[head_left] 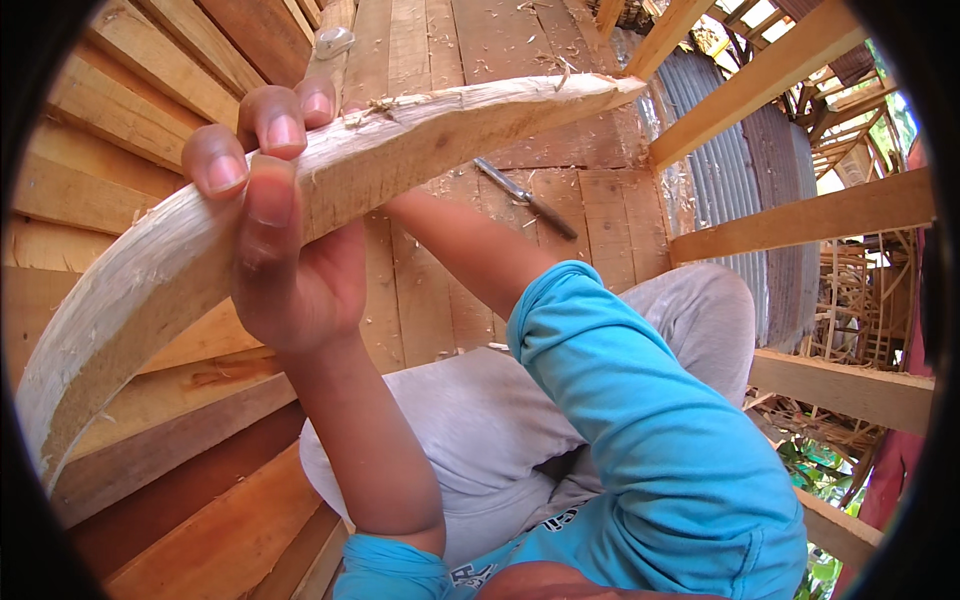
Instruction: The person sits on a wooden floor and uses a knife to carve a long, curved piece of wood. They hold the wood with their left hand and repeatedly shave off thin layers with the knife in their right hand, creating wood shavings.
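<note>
A long curved piece of pale, rough-hewn wood (430, 135) slants across the upper view, with whittled, splintery edges. My left hand (285, 225) is closed around its left half. The thumb presses the near face, and fingertips curl over the top edge. My right forearm (470, 240) reaches up behind the wood, which hides my right hand, so its grip does not show. Beyond that forearm, a narrow metal-bladed hand tool (525, 197) with a dark handle lies on the plank floor (610, 215).
Wooden slats (130, 125) line the left side. Along the right run wooden rails (800, 215), with corrugated metal sheet (715, 150) beyond. A small clear rounded object (333, 42) sits at the far end of the floor. Shavings are scattered about. My bent legs (450, 410) are below the wood.
</note>
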Demonstrator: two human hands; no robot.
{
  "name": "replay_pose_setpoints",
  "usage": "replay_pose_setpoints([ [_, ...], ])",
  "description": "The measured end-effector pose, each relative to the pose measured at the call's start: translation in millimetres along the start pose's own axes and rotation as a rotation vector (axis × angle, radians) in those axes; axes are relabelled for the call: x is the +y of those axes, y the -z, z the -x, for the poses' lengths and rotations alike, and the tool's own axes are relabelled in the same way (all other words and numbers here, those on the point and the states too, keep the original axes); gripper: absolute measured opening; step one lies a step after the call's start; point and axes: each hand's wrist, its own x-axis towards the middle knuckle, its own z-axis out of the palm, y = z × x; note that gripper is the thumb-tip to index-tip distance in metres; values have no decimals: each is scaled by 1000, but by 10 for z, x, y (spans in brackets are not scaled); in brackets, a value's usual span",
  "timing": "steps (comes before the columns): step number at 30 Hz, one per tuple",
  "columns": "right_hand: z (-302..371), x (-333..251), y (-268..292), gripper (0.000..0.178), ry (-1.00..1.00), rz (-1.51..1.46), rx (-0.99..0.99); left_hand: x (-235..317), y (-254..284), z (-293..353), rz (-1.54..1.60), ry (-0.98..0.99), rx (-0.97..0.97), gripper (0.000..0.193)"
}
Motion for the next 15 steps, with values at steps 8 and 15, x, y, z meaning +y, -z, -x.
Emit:
replay_pose_setpoints([
  [8,83,316,162,19,31,-37,-35,29,-26,8,-19,16,17,12],
  [15,409,964,496,18,67,-11,-176,15,19,-6,-7,-6,-30,11],
])
